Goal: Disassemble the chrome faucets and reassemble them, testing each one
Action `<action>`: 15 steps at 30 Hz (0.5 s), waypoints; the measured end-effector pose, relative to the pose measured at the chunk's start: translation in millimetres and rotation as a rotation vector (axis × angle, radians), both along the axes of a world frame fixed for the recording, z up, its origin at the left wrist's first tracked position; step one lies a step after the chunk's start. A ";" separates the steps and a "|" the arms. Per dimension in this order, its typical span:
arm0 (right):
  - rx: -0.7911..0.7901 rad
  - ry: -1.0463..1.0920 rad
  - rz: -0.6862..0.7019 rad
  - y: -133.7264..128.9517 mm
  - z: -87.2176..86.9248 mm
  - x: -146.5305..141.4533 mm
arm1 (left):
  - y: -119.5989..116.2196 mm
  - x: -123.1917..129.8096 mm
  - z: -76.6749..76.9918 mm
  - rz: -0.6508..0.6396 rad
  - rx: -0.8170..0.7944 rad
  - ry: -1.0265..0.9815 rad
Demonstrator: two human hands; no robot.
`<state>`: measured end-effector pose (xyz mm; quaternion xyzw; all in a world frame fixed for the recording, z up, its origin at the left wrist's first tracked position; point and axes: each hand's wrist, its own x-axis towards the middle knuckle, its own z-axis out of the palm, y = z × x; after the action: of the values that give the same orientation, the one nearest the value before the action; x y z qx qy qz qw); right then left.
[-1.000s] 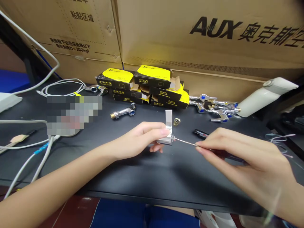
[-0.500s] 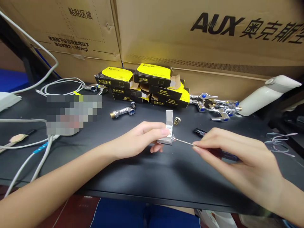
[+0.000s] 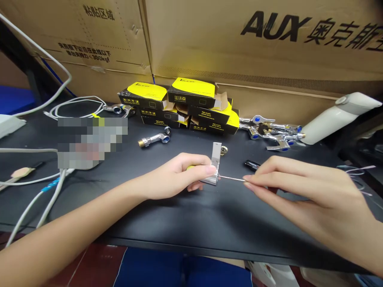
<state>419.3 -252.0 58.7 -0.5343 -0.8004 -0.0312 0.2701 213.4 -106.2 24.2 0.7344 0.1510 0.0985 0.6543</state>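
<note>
On my feed, my left hand (image 3: 176,175) clamps a chrome faucet part (image 3: 213,169); my right hand (image 3: 299,195) pinches a screwdriver shaft (image 3: 231,178) against it, 2 hands apart.

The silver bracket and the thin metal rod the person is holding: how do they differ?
The silver bracket is broad and bent into an L, while the thin metal rod is slender and straight. The bracket stands upright in the left hand; the rod lies nearly level, pinched by the right hand. Both are shiny metal, and the rod's end reaches the bracket.
</note>
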 end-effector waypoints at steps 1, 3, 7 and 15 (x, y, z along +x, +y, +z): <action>-0.009 -0.001 0.001 0.5 1.0 0.5 | -0.2 -0.2 -0.2 -0.004 -0.001 0.002; -0.019 0.027 0.000 2.2 1.3 0.6 | -0.5 -0.5 0.0 -0.003 -0.003 0.001; -0.056 0.153 -0.027 5.1 -2.9 -0.3 | 0.1 -1.0 2.0 0.001 -0.013 -0.007; -0.113 0.271 -0.080 2.7 -8.8 3.1 | 1.5 1.7 -1.5 0.031 -0.158 -0.035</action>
<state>422.4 -249.3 49.8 -0.5793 -0.7352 0.0756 0.3438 215.1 -104.6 22.8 0.6764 0.1583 0.1092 0.7110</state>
